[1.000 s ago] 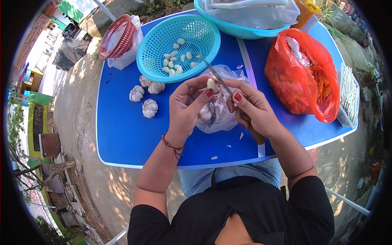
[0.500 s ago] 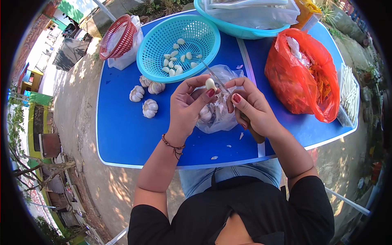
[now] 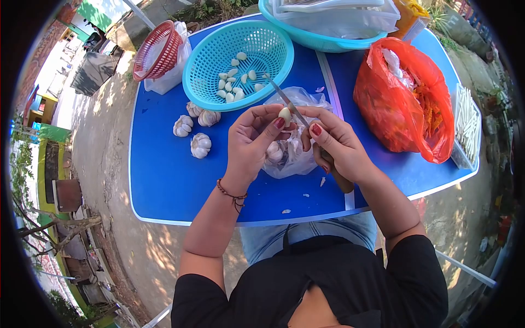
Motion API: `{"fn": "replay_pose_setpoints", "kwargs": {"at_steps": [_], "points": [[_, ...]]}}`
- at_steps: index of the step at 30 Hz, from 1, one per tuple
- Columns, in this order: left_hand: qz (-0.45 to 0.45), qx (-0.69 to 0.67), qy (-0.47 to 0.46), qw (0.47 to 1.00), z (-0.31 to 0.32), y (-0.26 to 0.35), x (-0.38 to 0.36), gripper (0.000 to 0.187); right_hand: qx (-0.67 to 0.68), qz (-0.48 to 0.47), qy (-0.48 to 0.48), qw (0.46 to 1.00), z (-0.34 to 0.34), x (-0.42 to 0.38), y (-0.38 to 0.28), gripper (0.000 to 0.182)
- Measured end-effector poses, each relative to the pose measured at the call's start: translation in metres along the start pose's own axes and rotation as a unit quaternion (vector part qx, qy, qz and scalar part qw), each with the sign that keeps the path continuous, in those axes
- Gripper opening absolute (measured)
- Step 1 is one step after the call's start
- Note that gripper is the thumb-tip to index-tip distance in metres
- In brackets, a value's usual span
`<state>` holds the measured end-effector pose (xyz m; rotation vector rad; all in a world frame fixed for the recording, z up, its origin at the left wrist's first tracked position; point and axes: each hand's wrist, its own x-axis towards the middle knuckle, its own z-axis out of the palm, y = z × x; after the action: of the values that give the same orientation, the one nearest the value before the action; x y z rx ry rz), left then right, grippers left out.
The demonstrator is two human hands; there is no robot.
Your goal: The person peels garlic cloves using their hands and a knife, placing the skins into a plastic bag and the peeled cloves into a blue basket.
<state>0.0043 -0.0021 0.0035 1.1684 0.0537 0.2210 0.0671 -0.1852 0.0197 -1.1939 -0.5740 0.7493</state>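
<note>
Between the thumb and fingers of my left hand (image 3: 254, 136) is a peeled garlic clove (image 3: 285, 115). My right hand (image 3: 336, 139) grips a knife (image 3: 286, 99) by its brown handle, the blade slanting up and left against or just beside the clove. Below both hands lies a clear plastic bag (image 3: 298, 159) with garlic and papery skins in it. Several whole garlic bulbs (image 3: 200, 145) sit on the blue table to the left. Beyond them, a turquoise basket (image 3: 273, 41) holds several peeled cloves (image 3: 239, 95).
A red plastic bag (image 3: 383, 109) of orange-red contents stands at right, beside a tub of white sticks (image 3: 466, 123). At the back are a turquoise basin (image 3: 333, 44) with a clear container and a small red basket (image 3: 158, 52). Skin scraps dot the blue table (image 3: 175, 188).
The clove has turned slightly in my left fingers and sits closer to the knife. My right index finger has shifted left along the blade, near the clove.
</note>
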Motion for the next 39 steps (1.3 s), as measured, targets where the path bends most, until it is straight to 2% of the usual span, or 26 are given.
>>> {"fn": "replay_pose_setpoints", "kwargs": {"at_steps": [5,8,11,14,20,24,28,33,36,39], "points": [[-0.039,-0.031,0.004,0.999,-0.003,0.004,0.001,0.028,0.008,-0.013,0.012,1.000,0.001,0.000,0.003,0.036],[-0.032,-0.042,0.015,0.998,-0.002,0.005,0.002,0.029,-0.003,-0.007,0.011,1.000,-0.003,0.001,0.006,0.033],[0.008,-0.007,0.008,1.000,-0.003,0.002,0.001,0.029,0.008,-0.017,0.024,1.000,0.001,0.000,0.003,0.031],[0.090,0.070,-0.006,0.993,-0.002,-0.002,0.000,0.032,-0.002,-0.016,0.019,1.000,0.003,-0.001,0.002,0.035],[0.149,0.129,-0.001,0.980,-0.002,-0.001,-0.002,0.038,-0.005,-0.027,-0.024,0.999,0.002,-0.001,0.001,0.040],[0.236,0.226,0.001,0.945,-0.005,0.000,0.002,0.033,-0.035,-0.033,-0.022,0.999,0.004,0.000,0.002,0.042],[0.310,0.353,0.043,0.882,-0.002,0.007,0.001,0.026,-0.089,-0.035,0.001,0.995,0.012,0.000,0.000,0.041],[0.427,0.502,0.062,0.750,-0.008,0.016,0.005,0.023,-0.151,-0.008,0.011,0.988,0.021,0.006,-0.013,0.040],[0.417,0.518,0.076,0.742,-0.013,0.020,0.005,0.023,-0.161,-0.003,0.006,0.987,0.024,0.014,-0.019,0.039],[0.402,0.500,0.108,0.759,-0.020,0.016,0.012,0.022,-0.156,0.013,0.000,0.988,0.026,0.034,-0.021,0.039]]}}
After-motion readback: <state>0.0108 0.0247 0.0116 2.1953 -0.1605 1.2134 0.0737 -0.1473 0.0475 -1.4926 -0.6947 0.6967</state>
